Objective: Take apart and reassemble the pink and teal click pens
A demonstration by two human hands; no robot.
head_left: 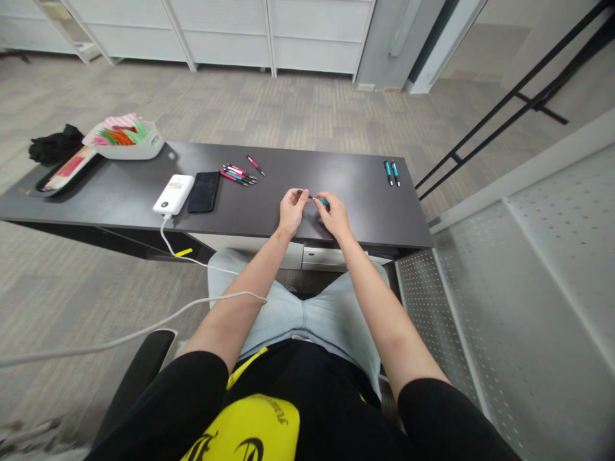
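Observation:
Above the dark desk, my left hand (pixel 292 211) pinches the dark end of a pen between thumb and fingertips. Facing it, my right hand (pixel 333 214) is closed around the teal barrel of the pen (pixel 323 202). A thin stretch shows between the two hands; whether the pen is in one piece I cannot tell. To the left lies a pile of several red and teal pens (pixel 237 175), with a single red pen (pixel 255 165) just behind it. Two teal pens (pixel 391 173) lie side by side near the right end of the desk.
The grey desktop (pixel 307 168) carries a black phone (pixel 204 192) and a white power bank (pixel 173 194) with a white cable (pixel 166 237) running over my left forearm. Farther left are a white basket (pixel 139 150), a black tray (pixel 72 176) and black cloth (pixel 56 145). A perforated panel (pixel 480 288) stands right.

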